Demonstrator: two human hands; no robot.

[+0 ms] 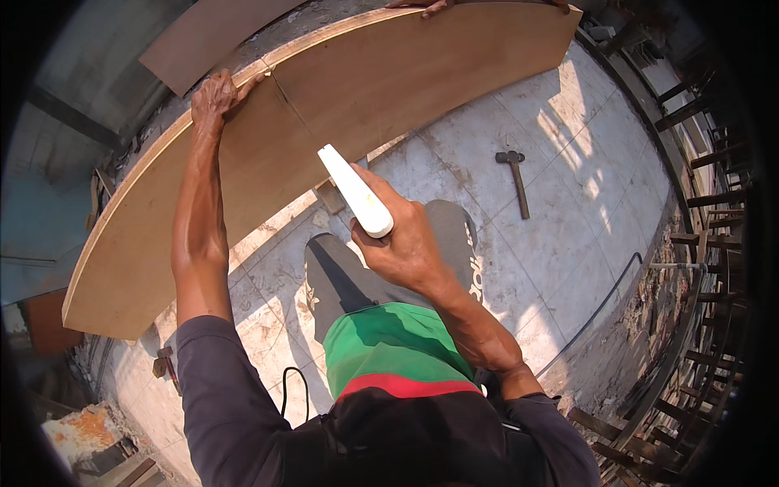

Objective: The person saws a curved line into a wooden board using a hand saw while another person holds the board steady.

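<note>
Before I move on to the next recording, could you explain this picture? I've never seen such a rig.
There is no machine here, just a person working bare-handed. The one picture comes from a fisheye camera worn on the head, looking down, so straight edges bend near its rim. The left hand grips the curved edge of a wooden board; the right hand holds a white tapered object whose exact kind I can't tell. On the tiled floor, to the right, lies a hammer. Another person's hand shows at the board's far edge.
</note>
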